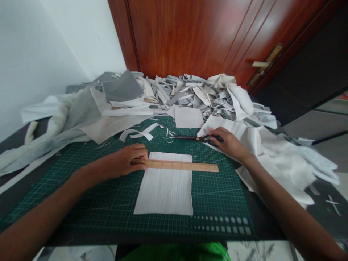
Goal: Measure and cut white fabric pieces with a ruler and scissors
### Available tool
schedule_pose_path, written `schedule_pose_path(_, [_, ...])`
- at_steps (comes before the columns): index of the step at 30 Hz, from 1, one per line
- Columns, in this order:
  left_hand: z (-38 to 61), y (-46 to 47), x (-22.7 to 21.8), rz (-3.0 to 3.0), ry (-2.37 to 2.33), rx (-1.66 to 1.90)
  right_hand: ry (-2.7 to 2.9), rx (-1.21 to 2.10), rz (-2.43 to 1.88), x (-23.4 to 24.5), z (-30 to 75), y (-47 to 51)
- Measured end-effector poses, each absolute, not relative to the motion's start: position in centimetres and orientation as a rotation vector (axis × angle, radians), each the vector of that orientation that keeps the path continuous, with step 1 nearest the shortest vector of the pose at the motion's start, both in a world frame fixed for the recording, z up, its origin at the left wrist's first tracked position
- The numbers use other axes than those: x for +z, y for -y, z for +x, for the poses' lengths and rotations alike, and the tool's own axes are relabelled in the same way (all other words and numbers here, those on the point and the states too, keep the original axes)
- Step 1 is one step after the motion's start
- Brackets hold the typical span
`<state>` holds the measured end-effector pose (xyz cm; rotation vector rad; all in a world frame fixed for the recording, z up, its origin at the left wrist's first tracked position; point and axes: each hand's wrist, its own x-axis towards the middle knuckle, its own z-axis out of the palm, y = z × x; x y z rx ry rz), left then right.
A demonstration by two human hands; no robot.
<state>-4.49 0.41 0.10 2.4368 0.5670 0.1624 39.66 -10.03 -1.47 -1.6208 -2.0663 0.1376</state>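
Observation:
A rectangle of white ribbed fabric (165,192) lies flat on the green cutting mat (217,197). Across its upper part runs a wooden ruler (179,165), which sticks out past the fabric's right edge. My left hand (137,159) is closed around the ruler's left end. Further right and higher on the mat, my right hand (224,141) is closed on the handles of black scissors (187,137). The scissors lie low over the mat with blades pointing left, near some thin white snippets (169,135). Parts of the handles are hidden by my fingers.
Curled white strips (143,132) lie on the mat's upper part. A heap of grey and white scraps (190,90) lines the back, before a wooden door (190,36). Larger fabric pieces spread at left (78,112) and right (280,156), the latter beside my right forearm.

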Motion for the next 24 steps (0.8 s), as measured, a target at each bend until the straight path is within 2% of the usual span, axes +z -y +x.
schedule_pose_path(9, [-1.1, 0.8, 0.7, 2.657, -0.673, 0.32, 2.211, -0.022, -1.95, -0.7, 41.4, 9.9])
schedule_pose_path(16, [3.4, 0.7, -0.6, 2.767, -0.419, 0.294, 2.387, -0.005, -2.119, 2.3, 40.7, 11.5])
schedule_pose_path(24, [7.8, 0.0, -1.0, 2.659, -0.3, 0.215, 2.305, 0.038, -2.223, 1.9, 42.0, 13.7])
